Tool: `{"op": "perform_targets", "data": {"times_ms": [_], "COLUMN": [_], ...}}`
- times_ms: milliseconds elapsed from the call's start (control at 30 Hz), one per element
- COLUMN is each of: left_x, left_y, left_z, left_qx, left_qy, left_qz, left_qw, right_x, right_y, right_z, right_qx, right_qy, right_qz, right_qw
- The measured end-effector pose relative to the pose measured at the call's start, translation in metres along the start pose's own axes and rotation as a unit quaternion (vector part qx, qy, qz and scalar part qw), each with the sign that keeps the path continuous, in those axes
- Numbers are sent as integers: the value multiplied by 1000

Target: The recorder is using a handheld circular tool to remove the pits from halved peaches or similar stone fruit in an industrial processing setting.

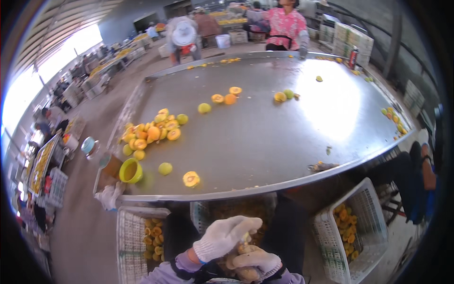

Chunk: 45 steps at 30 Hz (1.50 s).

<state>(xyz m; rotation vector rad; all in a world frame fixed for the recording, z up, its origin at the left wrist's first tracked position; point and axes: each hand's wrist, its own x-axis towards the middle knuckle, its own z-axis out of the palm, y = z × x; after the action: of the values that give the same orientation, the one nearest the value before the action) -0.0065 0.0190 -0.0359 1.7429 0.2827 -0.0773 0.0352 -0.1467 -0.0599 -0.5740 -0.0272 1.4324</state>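
My left hand, in a white knit glove, arches over my right hand, gloved too, in front of my lap. A small yellowish bit of fruit shows between them; fingers hide the rest, so which hand grips it is unclear. Below and beyond them, a plastic crate between my knees holds blurred orange-brown pieces. Ahead stretches a metal-topped table. Whole and halved stone fruit lie heaped on its left side. A cut half and a green-yellow fruit sit nearer me.
White crates with fruit halves stand at left and right. A yellow-green cup, a jar and a glove occupy the left corner. People stand beyond the table; another person's arm is at right.
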Motion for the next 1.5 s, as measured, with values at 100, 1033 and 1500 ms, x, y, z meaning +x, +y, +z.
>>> {"op": "perform_targets", "data": {"times_ms": [100, 1033, 1500], "left_x": [3, -26, 110], "left_y": [16, -62, -77], "left_z": [11, -129, -129], "left_qx": [88, 558, 83], "left_qy": [22, 241, 129], "left_qz": [-30, -80, -128], "left_qw": [995, 790, 980], "right_x": [-7, 15, 25], "right_y": [15, 5, 11], "right_z": [-6, -9, -8], "right_qx": [-271, 119, -69], "right_qy": [-5, -211, 67], "right_qz": [-313, -51, -27], "right_qw": [910, 969, 995]}}
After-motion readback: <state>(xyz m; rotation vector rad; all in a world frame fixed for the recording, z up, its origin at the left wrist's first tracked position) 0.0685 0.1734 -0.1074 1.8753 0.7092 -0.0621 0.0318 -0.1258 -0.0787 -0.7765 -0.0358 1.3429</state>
